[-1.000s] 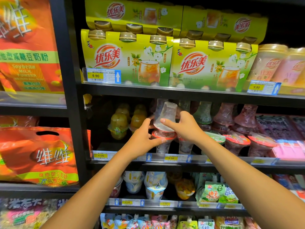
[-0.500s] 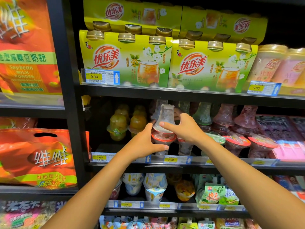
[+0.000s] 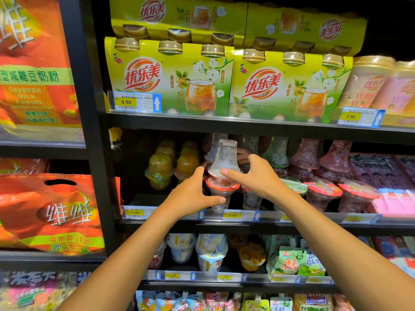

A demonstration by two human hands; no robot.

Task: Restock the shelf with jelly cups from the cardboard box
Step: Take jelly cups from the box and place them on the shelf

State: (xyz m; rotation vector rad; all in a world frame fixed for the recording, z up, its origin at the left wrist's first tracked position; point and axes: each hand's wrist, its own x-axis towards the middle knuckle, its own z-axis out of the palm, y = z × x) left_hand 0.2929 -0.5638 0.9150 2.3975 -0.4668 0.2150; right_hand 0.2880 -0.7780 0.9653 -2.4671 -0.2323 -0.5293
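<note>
Left hand (image 3: 193, 194), right hand (image 3: 258, 176) perhaps steadying cup (image 3: 224, 158).

An inverted jelly cup (image 3: 224, 158) of clear plastic with pale, whitish filling stands upside down, its narrow base up and its wide flanged mouth down. It rests on the red foil lid of an upright jelly cup (image 3: 220, 195), a clear tapering goblet shape standing at the front edge of the shelf (image 3: 314, 223), just behind the price rail. The right hand (image 3: 256, 176) holds the inverted cup, thumb on its flange and fingers curled behind. To the right along the same front edge, more stacked jelly cups (image 3: 323, 194) stand likewise, green- or red-lidded below, darker reddish and greenish ones inverted above.
</note>
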